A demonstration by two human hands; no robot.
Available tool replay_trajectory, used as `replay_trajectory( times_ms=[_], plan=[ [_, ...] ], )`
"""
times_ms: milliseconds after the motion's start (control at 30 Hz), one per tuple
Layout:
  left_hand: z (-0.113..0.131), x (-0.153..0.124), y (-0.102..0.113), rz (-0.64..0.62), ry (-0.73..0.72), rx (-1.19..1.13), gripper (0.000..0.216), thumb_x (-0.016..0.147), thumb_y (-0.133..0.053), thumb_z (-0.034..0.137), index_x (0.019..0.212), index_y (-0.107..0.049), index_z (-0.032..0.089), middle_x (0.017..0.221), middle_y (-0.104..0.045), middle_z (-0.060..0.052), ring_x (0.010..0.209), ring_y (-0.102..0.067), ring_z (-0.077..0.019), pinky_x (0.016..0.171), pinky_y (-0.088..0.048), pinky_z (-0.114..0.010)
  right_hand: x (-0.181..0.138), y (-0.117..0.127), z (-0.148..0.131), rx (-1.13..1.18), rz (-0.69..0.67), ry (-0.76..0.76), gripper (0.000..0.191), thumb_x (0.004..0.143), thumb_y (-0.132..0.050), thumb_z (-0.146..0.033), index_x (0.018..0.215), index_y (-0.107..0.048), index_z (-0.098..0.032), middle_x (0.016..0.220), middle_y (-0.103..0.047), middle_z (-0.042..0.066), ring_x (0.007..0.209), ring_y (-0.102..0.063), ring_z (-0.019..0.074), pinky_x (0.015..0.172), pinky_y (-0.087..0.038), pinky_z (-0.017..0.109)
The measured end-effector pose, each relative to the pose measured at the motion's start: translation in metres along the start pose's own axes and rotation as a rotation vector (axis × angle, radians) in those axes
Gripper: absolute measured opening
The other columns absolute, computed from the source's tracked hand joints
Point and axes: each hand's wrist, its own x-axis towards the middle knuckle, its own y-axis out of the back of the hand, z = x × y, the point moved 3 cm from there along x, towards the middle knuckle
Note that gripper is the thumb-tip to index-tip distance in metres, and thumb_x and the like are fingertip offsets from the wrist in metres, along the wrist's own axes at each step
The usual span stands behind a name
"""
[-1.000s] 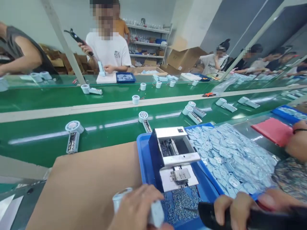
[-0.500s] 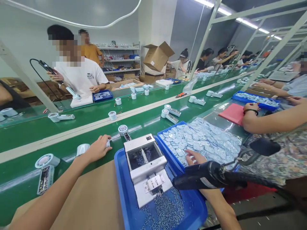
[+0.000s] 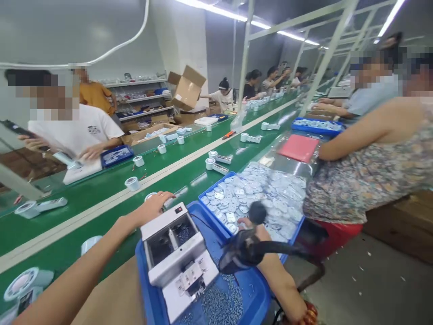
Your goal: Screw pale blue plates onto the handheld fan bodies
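Observation:
My left hand (image 3: 154, 208) reaches out over the green conveyor belt (image 3: 84, 212), its fingers curled over a small white fan unit (image 3: 149, 196). My right hand (image 3: 249, 224) is at the near edge of a blue tray (image 3: 204, 201) heaped with pale round covers (image 3: 260, 194). A black electric screwdriver (image 3: 241, 249) hangs in front of that hand and hides its fingers. Between my arms a white screw feeder box (image 3: 172, 257) stands in another blue tray (image 3: 147, 289) strewn with small screws (image 3: 216, 302).
More white fan units (image 3: 216, 160) lie along the belt, one at the near left (image 3: 20, 289). A brown cardboard sheet (image 3: 113, 300) lies under my left arm. A co-worker in a patterned top (image 3: 365, 176) sits close on my right by a red pad (image 3: 299, 146). Other people work across the belt.
The view has swung up and right. My left hand went from my lap out onto the belt, over a fan unit. My right hand reached to the tray of covers, with the screwdriver hanging over it.

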Motion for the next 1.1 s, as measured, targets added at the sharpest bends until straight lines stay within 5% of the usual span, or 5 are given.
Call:
replay_trajectory(
  times_ms=[367, 567, 767, 933, 1100],
  plan=[
    [0.085, 0.269, 0.018, -0.103, -0.272, 0.315, 0.06, 0.111, -0.078, 0.041, 0.165, -0.06, 0.021, 0.178, -0.052, -0.017, 0.162, -0.054, -0.0417, 0.133, -0.047, -0.071, 0.003, 0.033, -0.05, -0.011, -0.097, -0.218, 0.024, 0.117, -0.053, -0.008, 0.13, -0.073, -0.012, 0.143, -0.061, 0.012, 0.123, -0.065, 0.0223, 0.117, -0.062, 0.047],
    [0.106, 0.34, -0.013, -0.162, -0.378, 0.453, 0.044, 0.111, -0.08, 0.04, 0.148, -0.071, 0.018, 0.154, -0.07, -0.015, 0.137, -0.072, -0.034, 0.118, -0.063, -0.06, 0.008, 0.031, -0.05, -0.017, -0.167, -0.216, 0.036, 0.114, -0.057, -0.005, 0.144, -0.074, -0.017, 0.156, -0.057, 0.012, 0.138, -0.062, 0.0264, 0.121, -0.06, 0.048],
    [0.054, 0.306, 0.023, -0.243, -0.445, 0.442, 0.04, 0.112, -0.078, 0.04, 0.144, -0.072, 0.016, 0.141, -0.075, -0.013, 0.124, -0.077, -0.0293, 0.108, -0.068, -0.053, 0.004, 0.031, -0.049, -0.104, -0.194, -0.196, 0.033, 0.119, -0.053, -0.011, 0.143, -0.074, -0.016, 0.158, -0.056, 0.013, 0.14, -0.06, 0.0265, 0.122, -0.059, 0.048],
    [-0.016, 0.188, 0.072, -0.287, -0.395, 0.427, 0.039, 0.113, -0.078, 0.039, 0.144, -0.072, 0.016, 0.141, -0.075, -0.013, 0.126, -0.076, -0.0301, 0.111, -0.066, -0.055, -0.001, 0.029, -0.044, -0.165, -0.168, -0.145, 0.029, 0.124, -0.05, -0.023, 0.137, -0.075, -0.015, 0.146, -0.059, 0.012, 0.132, -0.061, 0.0264, 0.12, -0.058, 0.05],
    [-0.027, 0.09, 0.052, -0.337, -0.364, 0.407, 0.038, 0.114, -0.076, 0.042, 0.142, -0.074, 0.017, 0.14, -0.076, -0.013, 0.125, -0.077, -0.0294, 0.112, -0.066, -0.054, -0.005, 0.011, -0.026, -0.166, -0.087, -0.084, 0.024, 0.12, -0.066, -0.035, 0.126, -0.076, -0.013, 0.141, -0.059, 0.012, 0.127, -0.059, 0.0256, 0.117, -0.057, 0.046]
  ],
)
